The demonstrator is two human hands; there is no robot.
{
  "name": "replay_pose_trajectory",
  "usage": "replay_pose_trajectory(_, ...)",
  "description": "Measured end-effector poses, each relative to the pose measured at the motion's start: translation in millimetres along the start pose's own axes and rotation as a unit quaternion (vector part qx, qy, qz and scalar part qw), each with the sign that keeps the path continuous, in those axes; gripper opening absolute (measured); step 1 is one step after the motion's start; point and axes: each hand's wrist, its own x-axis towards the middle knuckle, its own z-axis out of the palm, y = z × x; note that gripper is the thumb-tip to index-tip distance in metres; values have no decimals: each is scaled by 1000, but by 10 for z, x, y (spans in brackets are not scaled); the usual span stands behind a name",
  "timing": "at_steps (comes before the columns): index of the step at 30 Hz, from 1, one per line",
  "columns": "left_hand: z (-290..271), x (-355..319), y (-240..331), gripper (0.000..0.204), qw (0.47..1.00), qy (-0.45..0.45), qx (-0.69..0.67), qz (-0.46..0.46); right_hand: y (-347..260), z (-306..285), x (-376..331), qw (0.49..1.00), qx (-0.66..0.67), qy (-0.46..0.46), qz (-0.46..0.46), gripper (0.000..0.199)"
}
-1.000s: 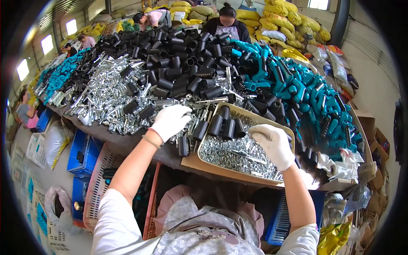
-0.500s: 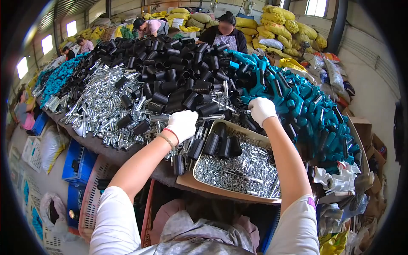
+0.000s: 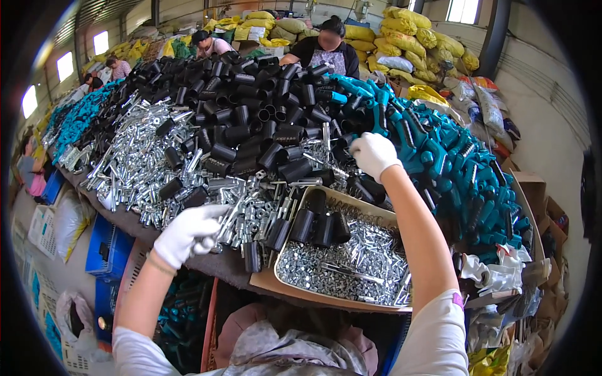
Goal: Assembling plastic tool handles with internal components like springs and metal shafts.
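I cannot tell whether the left gloved hand (image 3: 188, 235), by silver metal rods (image 3: 249, 214) left of centre, or right gloved hand (image 3: 376, 155), right of centre, grips anything; the rods look stiff, slippery, best pinched mid-length.

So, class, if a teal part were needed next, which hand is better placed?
Probably the right hand: it is close to the teal parts, while the left hand is farther off, by the silver metal parts.
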Motion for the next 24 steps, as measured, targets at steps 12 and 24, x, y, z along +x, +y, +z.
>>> replay_pose_trajectory(12,741,-616,-856,78,985,-6,-162,67,-38,127,31,995,56,43,-64,21)
replay_pose_trajectory(24,995,-647,-1064,60,989,-44,-141,12,474,116,-458,995,-27,-75,-57,27)
